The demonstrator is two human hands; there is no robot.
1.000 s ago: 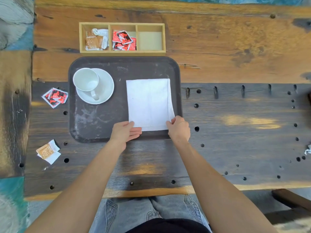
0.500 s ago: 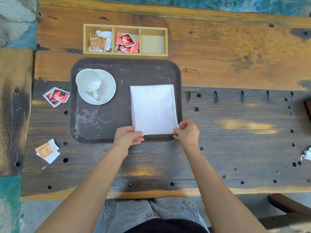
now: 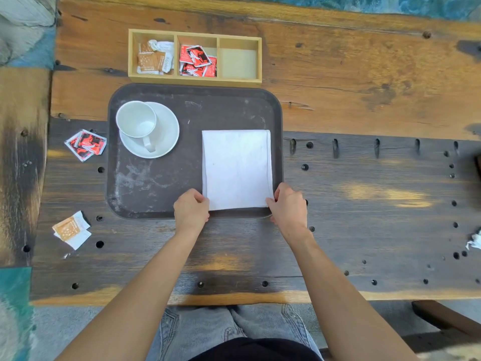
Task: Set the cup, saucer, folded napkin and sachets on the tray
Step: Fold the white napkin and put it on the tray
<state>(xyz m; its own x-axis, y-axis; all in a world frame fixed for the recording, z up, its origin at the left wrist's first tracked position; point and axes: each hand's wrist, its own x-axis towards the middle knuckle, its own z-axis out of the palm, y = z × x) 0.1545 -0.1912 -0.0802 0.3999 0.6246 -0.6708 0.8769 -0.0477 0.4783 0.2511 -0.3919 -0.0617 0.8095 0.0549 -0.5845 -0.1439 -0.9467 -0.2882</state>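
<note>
Both hands pinch the napkin's (image 3: 236, 168) near corners, left hand (image 3: 191, 207) and right hand (image 3: 287, 205) level; its long axis runs straight away from them.

— Where's the napkin (image 3: 236, 169)?
— On the tray (image 3: 161, 194), right of the saucer (image 3: 166, 131); my left hand (image 3: 191, 208) and right hand (image 3: 288, 205) pinch its near corners.
— The cup (image 3: 136, 119)?
— On the saucer.

arms: my two forearms (image 3: 145, 282) are bare, no sleeves
legs: light grey-blue denim jeans (image 3: 208, 329)
torso: black top hem (image 3: 255, 350), near edge
</note>
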